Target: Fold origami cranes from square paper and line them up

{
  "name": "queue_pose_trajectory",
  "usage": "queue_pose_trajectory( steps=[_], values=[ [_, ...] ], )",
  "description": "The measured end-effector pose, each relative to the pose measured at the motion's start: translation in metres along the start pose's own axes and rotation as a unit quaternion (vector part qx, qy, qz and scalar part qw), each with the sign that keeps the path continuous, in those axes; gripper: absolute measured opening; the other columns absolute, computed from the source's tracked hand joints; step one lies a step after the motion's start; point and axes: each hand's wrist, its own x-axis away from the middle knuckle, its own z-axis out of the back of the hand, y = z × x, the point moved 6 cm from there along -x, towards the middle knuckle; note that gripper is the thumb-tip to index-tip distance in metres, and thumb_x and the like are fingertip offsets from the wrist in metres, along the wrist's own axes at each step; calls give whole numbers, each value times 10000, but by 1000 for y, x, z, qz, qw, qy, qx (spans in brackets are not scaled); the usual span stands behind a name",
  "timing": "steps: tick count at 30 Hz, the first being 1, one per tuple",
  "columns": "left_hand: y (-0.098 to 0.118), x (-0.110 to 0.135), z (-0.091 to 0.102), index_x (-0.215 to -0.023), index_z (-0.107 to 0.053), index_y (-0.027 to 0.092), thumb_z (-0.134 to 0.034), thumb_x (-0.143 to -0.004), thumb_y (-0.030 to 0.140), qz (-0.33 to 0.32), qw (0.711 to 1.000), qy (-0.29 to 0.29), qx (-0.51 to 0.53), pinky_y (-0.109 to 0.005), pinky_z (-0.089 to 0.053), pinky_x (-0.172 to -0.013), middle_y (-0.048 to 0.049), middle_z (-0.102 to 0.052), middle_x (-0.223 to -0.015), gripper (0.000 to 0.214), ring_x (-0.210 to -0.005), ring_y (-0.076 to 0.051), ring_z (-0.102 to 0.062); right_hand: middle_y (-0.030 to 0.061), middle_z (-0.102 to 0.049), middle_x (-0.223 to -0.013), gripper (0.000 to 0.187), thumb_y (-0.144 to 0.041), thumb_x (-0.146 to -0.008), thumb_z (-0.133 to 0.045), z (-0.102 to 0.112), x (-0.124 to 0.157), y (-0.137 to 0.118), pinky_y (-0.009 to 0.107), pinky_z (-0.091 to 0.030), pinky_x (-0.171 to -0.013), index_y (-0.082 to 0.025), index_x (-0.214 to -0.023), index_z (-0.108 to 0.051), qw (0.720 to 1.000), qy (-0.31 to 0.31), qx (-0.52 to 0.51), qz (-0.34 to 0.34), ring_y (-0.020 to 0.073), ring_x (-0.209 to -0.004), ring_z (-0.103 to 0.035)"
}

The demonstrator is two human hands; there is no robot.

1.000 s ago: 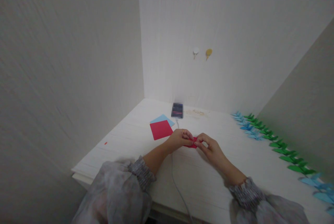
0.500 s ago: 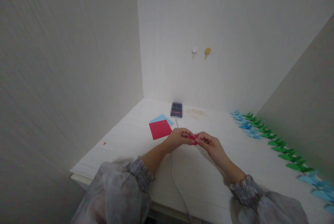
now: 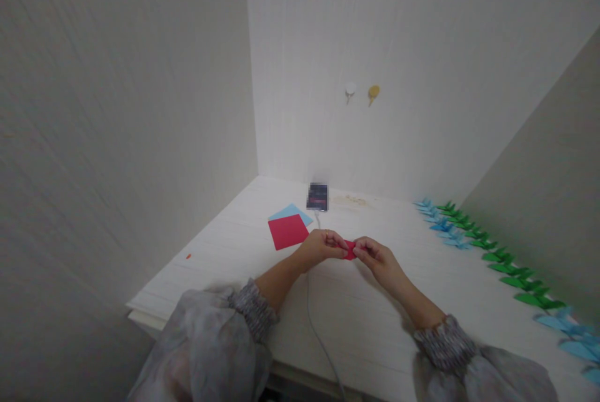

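Note:
Between my two hands is a small piece of folded red paper [image 3: 350,250], held just above the white table. My left hand [image 3: 323,247] pinches its left side, with a ring on one finger. On its right edge, the thumb and fingertips of my right hand [image 3: 376,254] are closed. Fingers cover part of the folds. Left of my left hand lies a flat red paper sheet [image 3: 287,232], overlapping a light blue sheet [image 3: 291,210].
A phone [image 3: 317,197] with a blurred screen stands at the back, its white cable [image 3: 315,327] running to the front edge. Rows of green folded paper pieces [image 3: 499,255] and blue ones [image 3: 443,225] line the right side. An orange scrap [image 3: 188,256] lies left. Two hooks [image 3: 374,91] are on the wall.
My right hand has shifted slightly to the right, and more of the folded red paper shows between my hands. My left hand stays nearly in place.

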Motion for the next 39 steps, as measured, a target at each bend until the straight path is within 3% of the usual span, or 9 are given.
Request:
queue_pose_trajectory(
  steps=[4,10,24,30,39],
  values=[
    [-1,1,-1,-713,-604,106,-720,-463,201,9,1000,-10,28,-291,-432,-711,-46,-645,-720,291,-655,-123,-586,11,-514,-676,203,-380,-711,-523,0,1,0,275,-399,-625,-188,-650,-494,1000,6,-8,10,149,-663,-487],
    [0,1,2,-670,-613,113,-718,-470,224,9,1000,2,7,-272,-423,-675,-25,-631,-647,252,-605,-110,-565,0,-533,-652,199,-381,-717,-520,-6,3,2,262,-403,-588,-183,-703,-502,995,-39,-80,-43,133,-617,-507],
    [1,2,3,-647,-658,132,-693,-498,256,8,998,3,-62,-232,-396,-619,-13,-634,-617,197,-571,-104,-541,-5,-522,-641,147,-307,-675,-551,-4,3,-3,257,-368,-610,-173,-624,-521,997,18,-61,-52,135,-627,-480],
    [-2,1,5,-646,-651,125,-677,-507,269,14,996,21,-84,-230,-389,-583,-13,-624,-600,202,-550,-105,-531,-15,-521,-596,176,-330,-672,-553,-10,4,-3,263,-383,-590,-174,-619,-493,992,-5,-104,-75,126,-575,-486],
    [2,2,7,-592,-591,117,-690,-484,227,-4,998,46,-38,-233,-402,-590,-11,-616,-601,183,-558,-101,-534,-23,-512,-552,178,-337,-683,-562,-3,5,-2,234,-337,-507,-168,-637,-537,994,98,-20,-45,114,-523,-452]
  ],
)
